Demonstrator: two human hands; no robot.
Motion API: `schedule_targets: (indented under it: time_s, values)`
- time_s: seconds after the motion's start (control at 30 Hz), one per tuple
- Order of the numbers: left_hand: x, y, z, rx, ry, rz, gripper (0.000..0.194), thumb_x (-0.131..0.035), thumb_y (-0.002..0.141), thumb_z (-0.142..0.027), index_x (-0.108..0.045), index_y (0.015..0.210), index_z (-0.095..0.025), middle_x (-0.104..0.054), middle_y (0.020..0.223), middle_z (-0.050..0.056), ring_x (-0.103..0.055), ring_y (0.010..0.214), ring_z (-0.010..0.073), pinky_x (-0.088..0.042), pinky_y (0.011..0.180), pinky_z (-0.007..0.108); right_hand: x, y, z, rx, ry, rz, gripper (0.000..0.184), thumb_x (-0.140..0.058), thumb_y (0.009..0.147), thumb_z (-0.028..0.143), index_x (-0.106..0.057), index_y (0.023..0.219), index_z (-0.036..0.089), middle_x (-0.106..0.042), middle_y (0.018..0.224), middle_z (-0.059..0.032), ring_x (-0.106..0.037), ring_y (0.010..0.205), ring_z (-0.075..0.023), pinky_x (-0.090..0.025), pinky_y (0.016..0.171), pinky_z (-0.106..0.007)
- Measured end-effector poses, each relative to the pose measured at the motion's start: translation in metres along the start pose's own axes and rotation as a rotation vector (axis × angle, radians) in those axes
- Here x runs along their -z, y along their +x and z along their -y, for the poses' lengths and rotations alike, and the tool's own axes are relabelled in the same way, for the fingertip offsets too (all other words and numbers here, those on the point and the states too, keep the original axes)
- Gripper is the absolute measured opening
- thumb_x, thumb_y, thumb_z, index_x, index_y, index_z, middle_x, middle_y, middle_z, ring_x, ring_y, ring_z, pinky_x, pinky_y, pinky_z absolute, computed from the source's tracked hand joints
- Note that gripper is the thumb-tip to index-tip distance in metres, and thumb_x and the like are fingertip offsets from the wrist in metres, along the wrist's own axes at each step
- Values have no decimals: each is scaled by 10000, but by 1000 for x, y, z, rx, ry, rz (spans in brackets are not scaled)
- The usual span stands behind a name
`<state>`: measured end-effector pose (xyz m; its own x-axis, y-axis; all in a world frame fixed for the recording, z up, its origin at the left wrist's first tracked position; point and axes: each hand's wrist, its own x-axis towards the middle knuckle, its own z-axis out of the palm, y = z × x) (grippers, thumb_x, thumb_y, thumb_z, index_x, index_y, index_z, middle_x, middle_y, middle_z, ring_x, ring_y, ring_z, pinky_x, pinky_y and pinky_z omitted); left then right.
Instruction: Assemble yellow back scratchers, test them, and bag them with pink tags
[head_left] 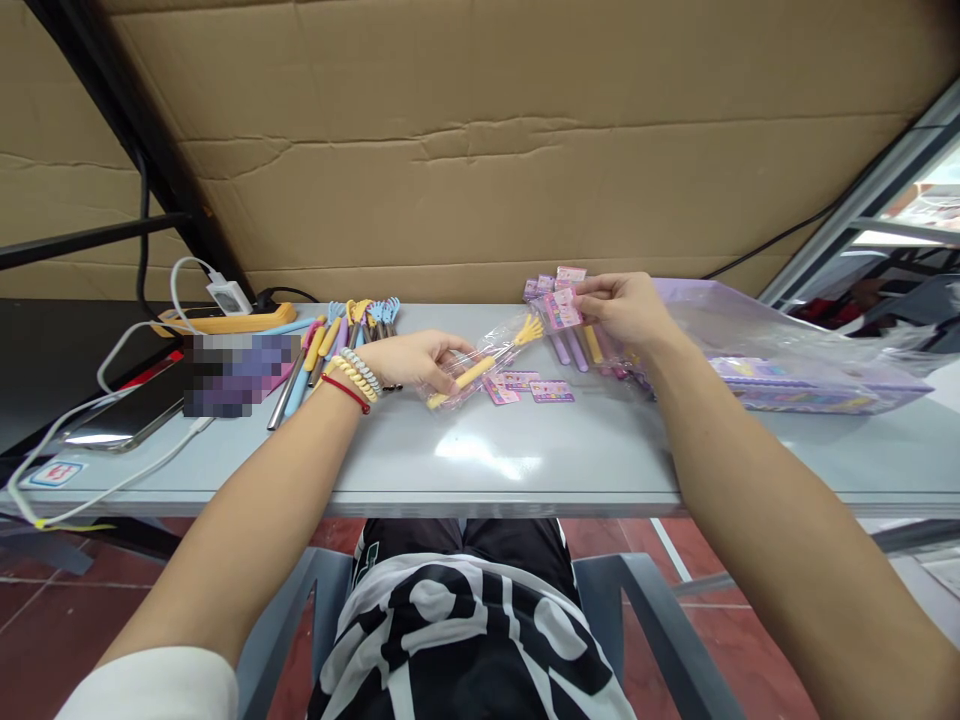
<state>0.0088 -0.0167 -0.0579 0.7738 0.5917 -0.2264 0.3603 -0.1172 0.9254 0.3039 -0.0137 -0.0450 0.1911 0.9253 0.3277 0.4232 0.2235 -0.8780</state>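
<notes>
My left hand [411, 358] grips the lower end of a yellow back scratcher [486, 364] that lies inside a clear plastic sleeve [495, 352] on the grey table [480, 460]. My right hand [622, 308] holds the sleeve's top end with a pink printed card [562, 308] pinched against it. The scratcher's hand-shaped head [531, 328] sits just left of the card. Two loose pink cards [532, 386] lie on the table beneath the sleeve.
A pile of unpacked coloured scratchers [330, 345] lies at the left. Packed ones [581, 345] rest under my right hand, beside a large purple plastic bag [787, 360]. A yellow power strip with charger [225, 310], cables and a phone [127, 420] occupy the far left. Cardboard stands behind.
</notes>
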Motion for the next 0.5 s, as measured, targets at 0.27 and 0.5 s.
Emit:
schedule_targets:
  time_s: [0.27,0.5]
  values:
    - [-1,0,0,-33,11,-16,575,-774,575,-127,-639,1132,-171,-707,898,73,-656,746,186,-511,641,262,2,7,-15,52,13,-23,255,-826,569,216,-711,776,122,-651,673,-84,-614,607,-195,-548,555,-338]
    - [-2,-1,-2,-44,5,-33,597,-765,591,-113,-608,1166,-150,-694,857,63,-638,706,170,-505,627,256,-2,2,-9,110,91,25,303,-807,651,385,-686,816,163,-667,817,-88,-628,704,-192,-560,595,-324]
